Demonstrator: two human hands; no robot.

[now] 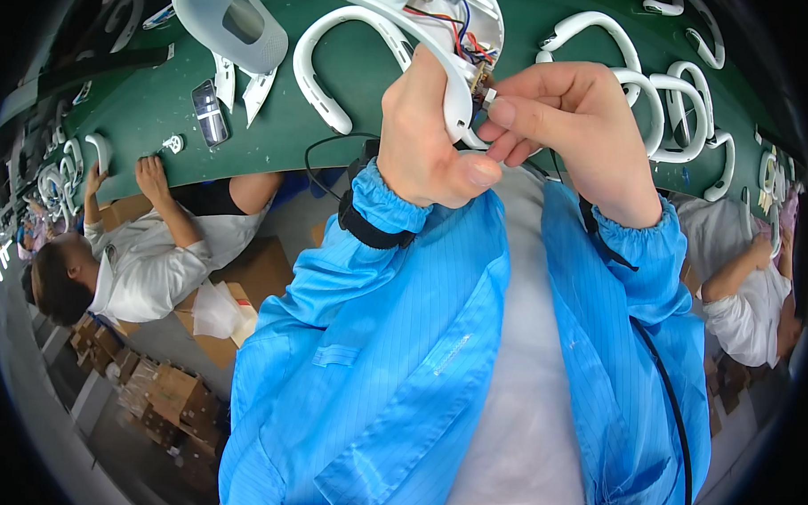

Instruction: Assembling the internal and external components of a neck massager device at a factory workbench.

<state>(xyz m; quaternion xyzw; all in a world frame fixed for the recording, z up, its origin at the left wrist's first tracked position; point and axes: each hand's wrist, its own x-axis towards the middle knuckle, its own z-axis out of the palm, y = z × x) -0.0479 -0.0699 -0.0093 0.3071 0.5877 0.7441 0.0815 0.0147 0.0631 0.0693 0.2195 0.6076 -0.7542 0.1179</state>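
green matting covers the long workbench (338,99) at the far side, strewn with loose white neckband shells (599,28) and a small dark device (209,110), while cardboard cartons (172,396) pile on the floor at the near left. the person's left hand (430,133) clenches round the stem of an opened white neckband unit (377,11), lifting it off the mat and close to the chest, likely so the exposed red and blue wires (465,36) face the eyes. the right hand (564,124) pinches a small pale connector (489,97) at that open end, fingertips closed tight on it. co-workers in white sit at the bench on the left (146,252) and the right (741,282)
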